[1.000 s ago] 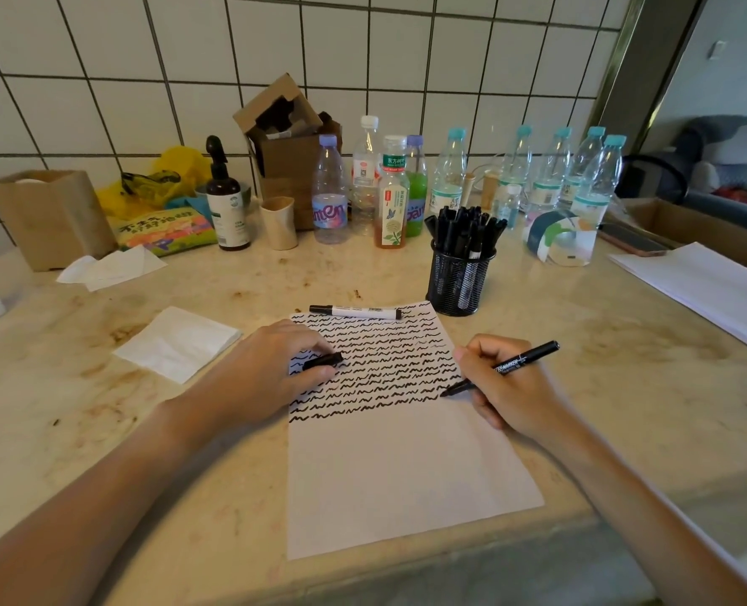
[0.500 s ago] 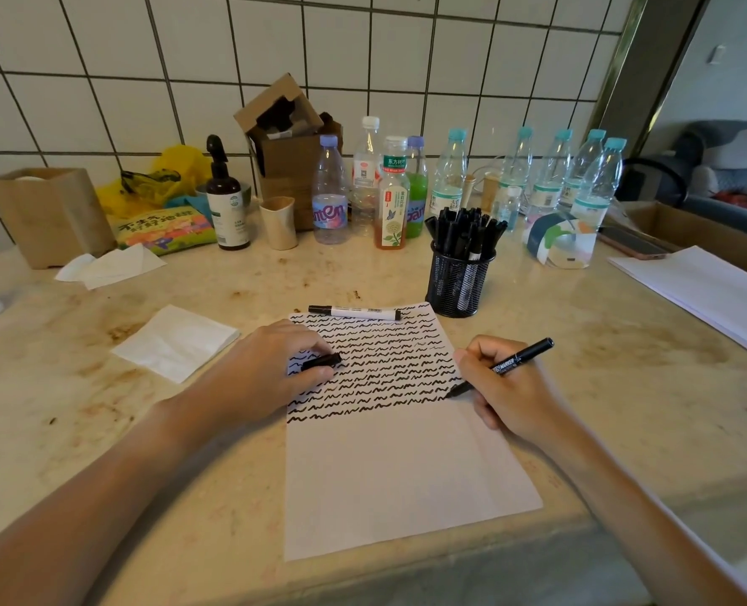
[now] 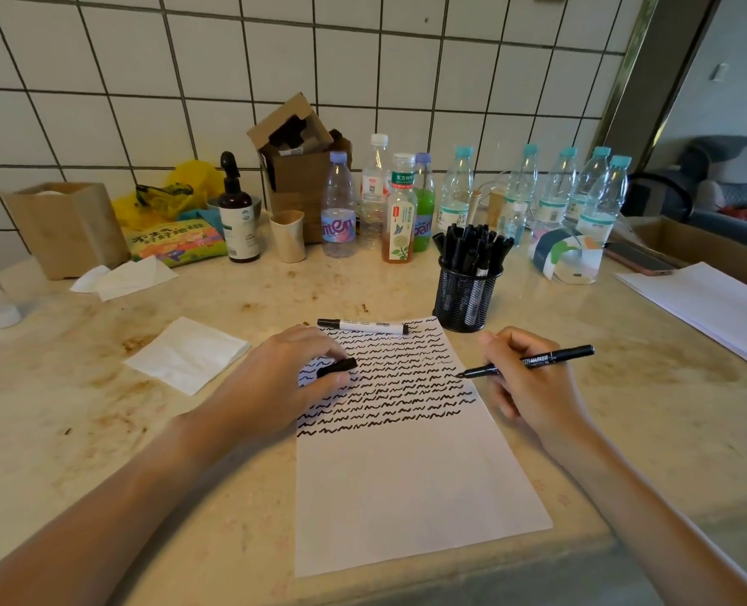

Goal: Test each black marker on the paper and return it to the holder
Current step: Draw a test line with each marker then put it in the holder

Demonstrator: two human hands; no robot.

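One paper [image 3: 406, 474], one holder [image 3: 465, 299]. Left hand [image 3: 284, 382] curled, pinching cap [image 3: 339, 367]. Right hand [image 3: 533, 387] grips uncapped marker [image 3: 538, 359], tip at paper's right edge.

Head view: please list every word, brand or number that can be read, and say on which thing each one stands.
"MARKER": on the black marker that the right hand holds.
"东方树叶": on the tea bottle, on its green neck label.
"不生气": on the colourful packet, only partly legible.
Purple-capped bottle: large letters on the label, partly hidden, not surely readable.
White marker and water bottles: print too small.
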